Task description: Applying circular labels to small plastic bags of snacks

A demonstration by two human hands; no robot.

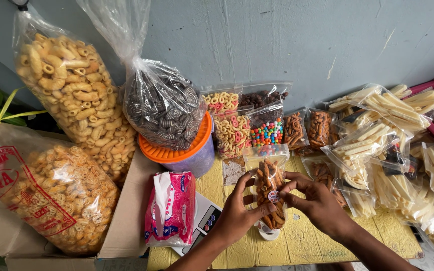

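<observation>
Over the yellow worktop (302, 241) we hold a small clear packet of brown snack sticks (269, 188) upright between both hands, its long axis running away from us toward the wall. Our left hand (237, 213) clasps its left edge, fingers closed around it. Our right hand (317, 200) pinches near the round sticker at its middle, fingers nearly shut. Neither hand is nearer; the packet sits between them, above a white scale (204, 218) beside a pink tissue pack (172, 208).

Glossy clear plastic packet (270, 193) — matt, rough yellow tabletop (307, 241).
</observation>
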